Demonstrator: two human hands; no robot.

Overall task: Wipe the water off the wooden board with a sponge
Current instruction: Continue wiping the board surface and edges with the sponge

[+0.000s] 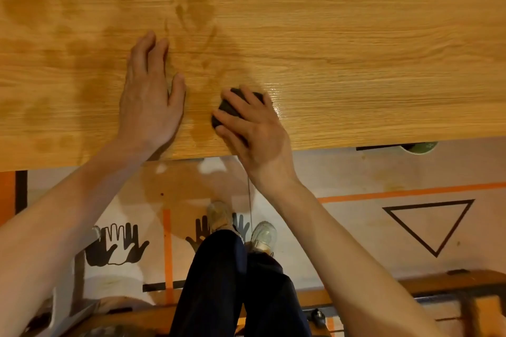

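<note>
A wide wooden board (342, 44) fills the upper half of the view. Dark damp patches (90, 71) spread over its left and middle parts, and a shiny wet streak (275, 96) lies just right of my right hand. My right hand (254, 134) grips a dark sponge (230, 108) and presses it onto the board near the front edge. My left hand (150, 98) lies flat on the board with straight fingers, a little to the left of the sponge.
The board's front edge (356, 145) runs across the middle of the view. Below it is a floor mat with orange tape lines (410, 192), a black triangle (430, 224) and hand prints (115, 247). My legs and shoes (262, 235) stand beneath. A green object (419, 148) peeks from under the edge.
</note>
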